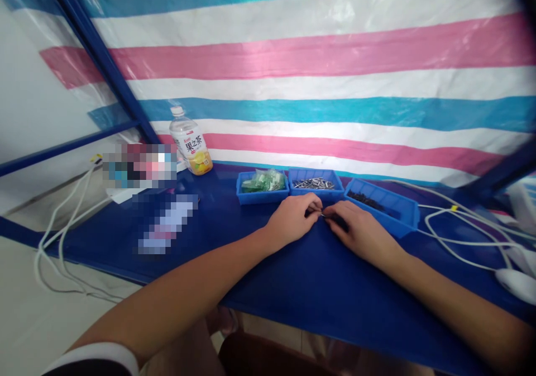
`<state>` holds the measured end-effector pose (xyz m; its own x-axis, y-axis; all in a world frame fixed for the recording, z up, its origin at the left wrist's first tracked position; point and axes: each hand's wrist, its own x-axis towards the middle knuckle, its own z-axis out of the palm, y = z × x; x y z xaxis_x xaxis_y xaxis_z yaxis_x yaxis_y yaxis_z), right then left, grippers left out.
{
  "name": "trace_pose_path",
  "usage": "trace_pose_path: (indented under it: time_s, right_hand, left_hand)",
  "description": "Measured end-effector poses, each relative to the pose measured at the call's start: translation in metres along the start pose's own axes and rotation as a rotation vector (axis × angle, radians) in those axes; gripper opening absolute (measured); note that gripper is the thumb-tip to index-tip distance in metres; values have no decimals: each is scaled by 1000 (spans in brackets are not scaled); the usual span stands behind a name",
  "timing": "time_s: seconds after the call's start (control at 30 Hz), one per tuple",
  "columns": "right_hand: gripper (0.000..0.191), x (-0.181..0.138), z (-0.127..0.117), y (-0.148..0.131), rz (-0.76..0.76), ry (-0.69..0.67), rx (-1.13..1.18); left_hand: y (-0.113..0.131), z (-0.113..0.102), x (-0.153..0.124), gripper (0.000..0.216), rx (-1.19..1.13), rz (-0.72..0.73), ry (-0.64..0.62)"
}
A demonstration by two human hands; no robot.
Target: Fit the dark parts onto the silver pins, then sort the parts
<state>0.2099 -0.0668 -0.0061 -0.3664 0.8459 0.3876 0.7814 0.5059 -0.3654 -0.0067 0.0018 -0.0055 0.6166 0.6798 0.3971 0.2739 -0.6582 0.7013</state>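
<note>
My left hand (295, 218) and my right hand (355, 228) meet fingertip to fingertip just in front of the blue bins. Both are closed in a pinch. A tiny silvery metal piece (322, 215) shows between them; its exact kind is too small to make out. Behind my left hand, the middle bin (316, 193) holds many thin metal pins (315, 183). Left of that, another bin (263, 197) contains green pieces and clear plastic (266, 181). The right bin (397, 214), set at an angle beside my right hand, has small black parts (365, 200) inside.
A drink bottle (192, 144) stands at the back left, near blurred-out items (140, 166). White cables (469, 228) and a white rounded device (517, 284) lie at right. A striped plastic sheet (293, 57) hangs behind the blue table (293, 286); blue posts (98, 57) frame it.
</note>
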Motion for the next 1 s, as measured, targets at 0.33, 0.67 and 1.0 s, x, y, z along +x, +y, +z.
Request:
trace_pose_path:
  time_s: [0.33,0.67,1.0]
  right_hand:
    - [42,-6,-11,-17,203,210,225]
    - [28,-7,-14,-14,316,342,280]
    - [12,-2,-17,-7,138,316,221]
  left_hand:
    - [12,3,2,31,-520,-55,164]
    - [16,-1,-4,36,-365,-97,23]
    - [6,7,1,33,-544,-141,0]
